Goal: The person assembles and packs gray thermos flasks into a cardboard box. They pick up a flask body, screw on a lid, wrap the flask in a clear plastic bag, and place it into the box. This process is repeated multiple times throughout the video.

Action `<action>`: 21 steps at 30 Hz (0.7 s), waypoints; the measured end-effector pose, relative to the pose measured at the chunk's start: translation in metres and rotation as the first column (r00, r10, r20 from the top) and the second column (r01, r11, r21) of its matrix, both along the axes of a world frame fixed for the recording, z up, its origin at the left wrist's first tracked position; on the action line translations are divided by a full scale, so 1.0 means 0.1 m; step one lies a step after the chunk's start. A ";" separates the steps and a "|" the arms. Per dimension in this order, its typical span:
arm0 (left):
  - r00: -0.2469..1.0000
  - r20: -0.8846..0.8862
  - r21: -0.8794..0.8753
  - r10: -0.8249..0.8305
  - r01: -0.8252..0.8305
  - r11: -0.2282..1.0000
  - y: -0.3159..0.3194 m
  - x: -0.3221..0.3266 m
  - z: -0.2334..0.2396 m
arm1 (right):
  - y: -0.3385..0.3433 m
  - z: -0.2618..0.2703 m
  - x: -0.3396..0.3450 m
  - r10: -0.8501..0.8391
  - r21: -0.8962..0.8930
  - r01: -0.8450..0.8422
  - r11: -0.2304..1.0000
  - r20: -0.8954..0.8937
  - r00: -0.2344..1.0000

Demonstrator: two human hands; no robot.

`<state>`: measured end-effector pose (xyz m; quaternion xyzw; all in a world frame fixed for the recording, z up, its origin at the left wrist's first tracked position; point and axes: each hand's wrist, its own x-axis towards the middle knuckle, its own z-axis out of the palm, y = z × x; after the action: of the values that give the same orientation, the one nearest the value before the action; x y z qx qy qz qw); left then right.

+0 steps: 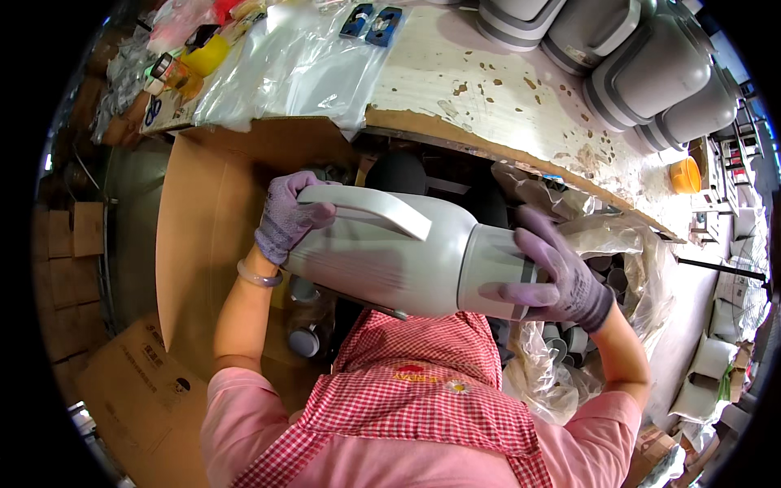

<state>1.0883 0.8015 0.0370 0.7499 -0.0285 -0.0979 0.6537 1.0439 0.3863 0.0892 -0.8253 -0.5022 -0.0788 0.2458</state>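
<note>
A grey plastic vacuum jug (390, 256) lies on its side in the air before my checked apron. My left hand (291, 213), in a purple knit glove, grips its left end by the curved handle (372, 204). On the right, my gloved right hand (561, 274) spreads its fingers around the jug's narrower cylindrical end piece (491, 268); this hand is slightly blurred. An open cardboard box (201, 238) stands at my left, with wrapped grey items (303, 341) low inside it. My right palm is partly hidden.
Several grey jugs (653, 67) stand on the stained worktable (439, 73). Clear plastic bags (293, 67), blue objects (384, 25), scissors (153, 112) and a bottle (177, 74) lie further left. A plastic sack (647, 262) of grey parts sits at right. An orange cup (685, 175) stands beyond.
</note>
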 end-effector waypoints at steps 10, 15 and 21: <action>0.413 0.809 0.508 -0.418 -0.135 0.851 -0.34 0.06 0.90 | 0.19 -1.06 -0.09 0.575 -0.011 0.632 0.775 -0.405 -0.711; 0.263 0.700 0.696 -0.663 -0.048 0.716 -0.48 0.25 1.16 | -0.08 -1.12 0.22 0.033 0.051 0.325 0.944 -0.998 0.059; 0.053 0.891 0.386 -0.450 0.430 0.816 -1.32 0.29 0.88 | 0.53 -0.05 1.44 0.158 0.856 0.518 0.000 -0.511 0.845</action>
<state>1.1173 0.6692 0.1251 0.6013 -0.6510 0.1935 0.4210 1.1877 0.4396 0.0843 -0.4647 -0.1072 -0.2334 0.8474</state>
